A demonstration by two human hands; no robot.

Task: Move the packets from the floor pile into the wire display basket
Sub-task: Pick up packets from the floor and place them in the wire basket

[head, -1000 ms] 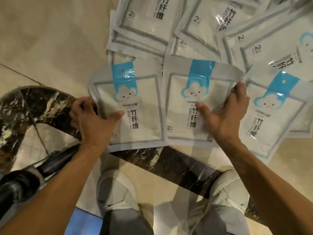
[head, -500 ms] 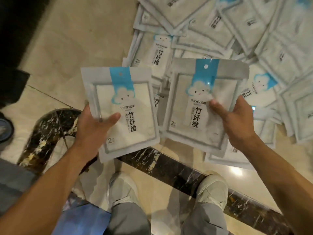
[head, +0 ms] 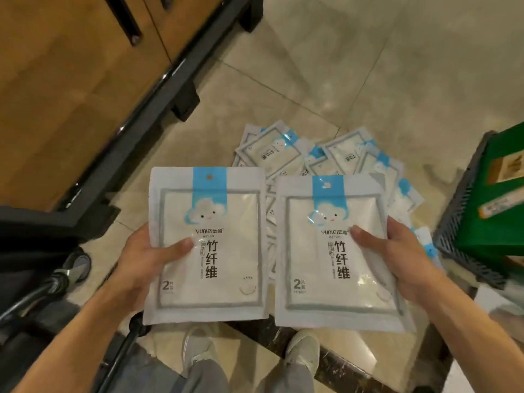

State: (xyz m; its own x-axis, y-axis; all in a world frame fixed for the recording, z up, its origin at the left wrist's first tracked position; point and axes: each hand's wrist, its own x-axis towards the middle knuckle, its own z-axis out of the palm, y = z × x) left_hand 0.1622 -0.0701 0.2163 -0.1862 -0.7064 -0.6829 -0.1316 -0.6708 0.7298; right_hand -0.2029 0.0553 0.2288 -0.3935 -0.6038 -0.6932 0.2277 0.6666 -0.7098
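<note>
My left hand (head: 147,262) grips a white packet (head: 215,268) with a blue cloud label by its left edge, thumb on the front. My right hand (head: 394,259) grips a second, alike packet (head: 320,268) by its right edge, thumb on the front. Both packets are raised side by side, upright and facing me. Beyond them, the pile of several alike packets (head: 286,151) lies on the tiled floor. No wire display basket shows clearly; a dark frame with a caster wheel (head: 76,265) stands at the lower left.
A wooden cabinet on a dark metal base (head: 136,109) runs along the left. A dark slatted crate (head: 465,231) holding a green box (head: 507,199) stands at the right. My two shoes (head: 198,350) stand on a dark marble floor strip (head: 340,361).
Both hands have lifted their packets up off the pile and toward me. My view has risen and pulled back, so the pile now lies farther away and the cabinet and crate have come into view.
</note>
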